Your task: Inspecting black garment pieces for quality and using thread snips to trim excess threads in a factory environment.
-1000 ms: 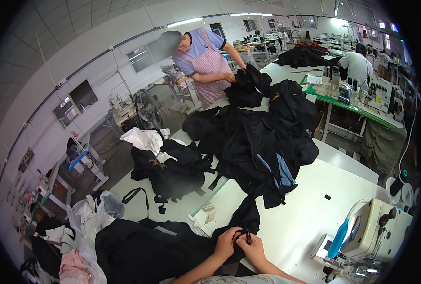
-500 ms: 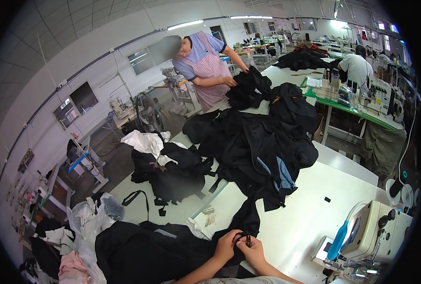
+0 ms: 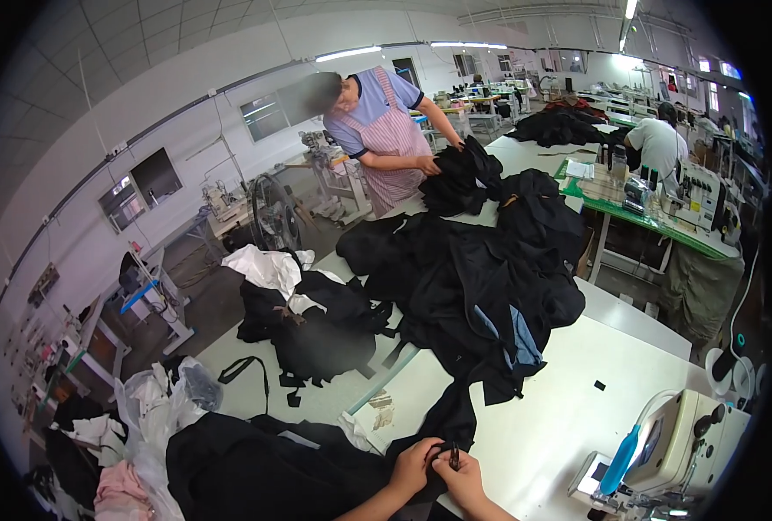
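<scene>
Near the lower edge, my left hand (image 3: pixel 413 467) is closed on the edge of a black garment (image 3: pixel 273 469). Just beside it, almost touching, my right hand (image 3: pixel 462 479) is closed round a small dark tool (image 3: pixel 454 457) that looks like thread snips. A strip of the black cloth runs from my hands up toward a large heap of black garments (image 3: pixel 455 269). Blue-grey pieces (image 3: pixel 523 334) show on that heap. The fingertips and the tool's lower part are partly hidden.
A sewing machine (image 3: pixel 689 443) with a blue part stands at the right. Black scraps with white cloth (image 3: pixel 264 267) lie left of the heap. Clear plastic bags (image 3: pixel 147 417) and pink cloth (image 3: pixel 124 493) fill the lower left. Across the table a co-worker (image 3: pixel 386 130) handles black pieces.
The view has shifted slightly. My hands sit a little lower in it, still together at the black cloth. The co-worker's hands have moved slightly on the black pieces.
</scene>
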### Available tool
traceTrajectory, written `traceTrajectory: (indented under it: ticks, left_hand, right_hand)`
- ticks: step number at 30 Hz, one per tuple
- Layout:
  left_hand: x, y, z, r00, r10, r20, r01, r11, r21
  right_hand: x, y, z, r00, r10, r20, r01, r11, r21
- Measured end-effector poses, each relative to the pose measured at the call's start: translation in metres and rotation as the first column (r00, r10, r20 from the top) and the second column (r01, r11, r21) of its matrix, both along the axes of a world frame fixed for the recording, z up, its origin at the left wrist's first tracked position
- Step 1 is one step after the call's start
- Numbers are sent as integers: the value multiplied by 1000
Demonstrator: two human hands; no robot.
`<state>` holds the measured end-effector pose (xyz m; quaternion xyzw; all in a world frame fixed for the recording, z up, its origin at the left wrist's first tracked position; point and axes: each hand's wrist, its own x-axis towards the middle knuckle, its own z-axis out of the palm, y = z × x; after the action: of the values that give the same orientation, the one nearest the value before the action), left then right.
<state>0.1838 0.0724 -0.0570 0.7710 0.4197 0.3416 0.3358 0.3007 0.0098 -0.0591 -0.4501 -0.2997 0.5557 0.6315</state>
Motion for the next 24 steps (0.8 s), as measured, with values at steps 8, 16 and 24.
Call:
traceTrajectory:
  ticks: [8,16,24]
  left_hand:
    - [0,2,2,1000,-13,7,13,1000,-14]
    - [0,2,-4,1000,-3,16,3,1000,7]
    - [2,4,-7,999,-20,47,19,999,30]
  right_hand:
    - [0,2,2,1000,-8,8,8,1000,-7]
    - [3,-2,25,1000,13,-22,-13,1000,14]
    - [6,2,19,999,34,12,-33,998,-58]
